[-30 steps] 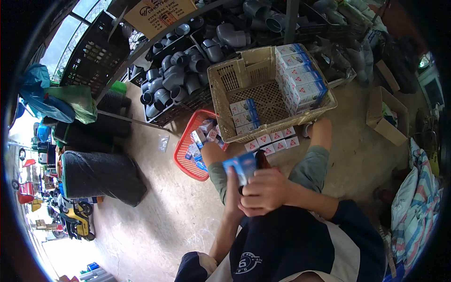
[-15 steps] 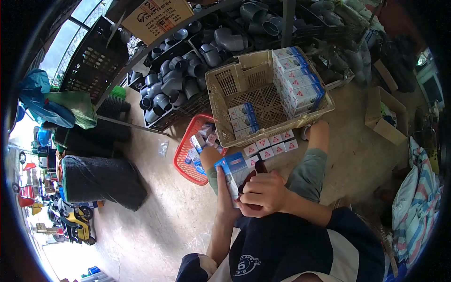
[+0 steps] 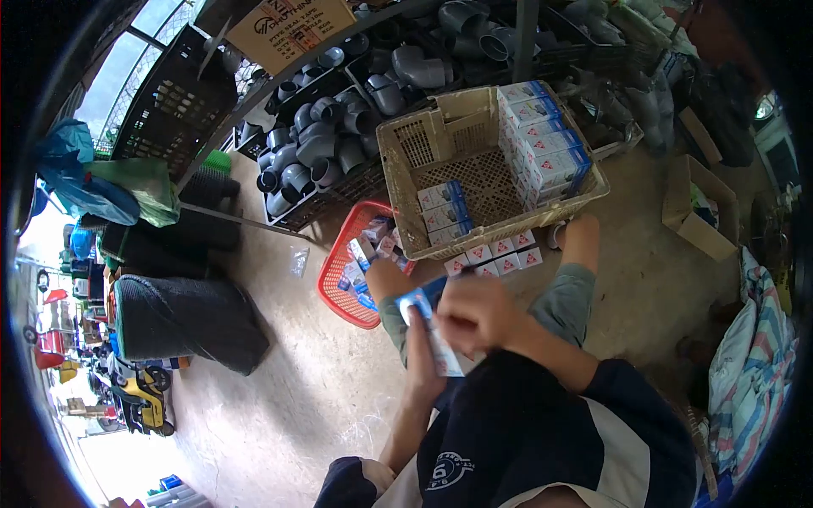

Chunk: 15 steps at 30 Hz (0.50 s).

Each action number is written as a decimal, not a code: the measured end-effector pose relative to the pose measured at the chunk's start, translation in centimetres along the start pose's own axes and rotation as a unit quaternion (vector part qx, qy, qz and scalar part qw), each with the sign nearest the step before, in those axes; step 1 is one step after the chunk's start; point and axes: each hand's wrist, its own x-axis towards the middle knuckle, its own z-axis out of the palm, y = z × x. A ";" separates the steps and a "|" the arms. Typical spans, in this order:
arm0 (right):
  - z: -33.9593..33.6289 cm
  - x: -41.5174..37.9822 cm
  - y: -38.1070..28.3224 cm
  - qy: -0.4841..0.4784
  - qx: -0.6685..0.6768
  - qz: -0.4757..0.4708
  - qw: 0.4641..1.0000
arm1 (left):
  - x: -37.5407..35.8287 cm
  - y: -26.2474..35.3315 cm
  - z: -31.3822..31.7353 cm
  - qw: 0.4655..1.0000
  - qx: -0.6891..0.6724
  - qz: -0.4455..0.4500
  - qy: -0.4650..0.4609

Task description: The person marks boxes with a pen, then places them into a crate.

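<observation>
My left hand [image 3: 421, 360] is wrapped round a blue and white carton [image 3: 442, 349] held tilted over my lap, thumb along its near face. Across the carton's other side, my right hand [image 3: 479, 311] is curled closed and blurred by motion; what its fingers hold is hidden. Several small white boxes with red marks [image 3: 503, 252] lie in rows on the floor just beyond my hands. Left of them is a red plastic basket [image 3: 325, 290] with loose small boxes inside. A beige crate [image 3: 495, 234] behind holds a stack of blue and white cartons [image 3: 549, 161] and a shorter row.
Black crates full of grey pipe elbows [image 3: 318, 144] stand at the back. A dark mesh roll [image 3: 190, 326] is on the left. An open cardboard box [image 3: 699, 207] and a striped sack [image 3: 745, 372] are at the right. A small plastic bag [image 3: 298, 261] lies on the floor.
My right hand has shifted slightly up along the carton and is now blurred. The dark reddish thing seen by its fingers no longer shows clearly. The left hand keeps holding the carton.
</observation>
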 end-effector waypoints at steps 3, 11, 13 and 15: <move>0.2 1.9 0.1 0.083 0.025 0.123 0.989 | 0.5 -1.9 -0.5 0.995 0.042 0.058 0.070; 1.1 -1.4 -2.2 0.031 0.007 0.212 0.977 | 1.7 0.3 -1.0 0.964 -0.014 0.234 0.127; 1.3 -1.7 -2.1 0.048 0.032 0.282 0.958 | 1.9 -1.0 -1.4 0.949 0.023 0.273 0.153; 1.3 -2.7 -1.9 0.047 0.086 0.345 0.933 | 1.7 -2.3 -3.4 0.958 0.002 0.264 0.111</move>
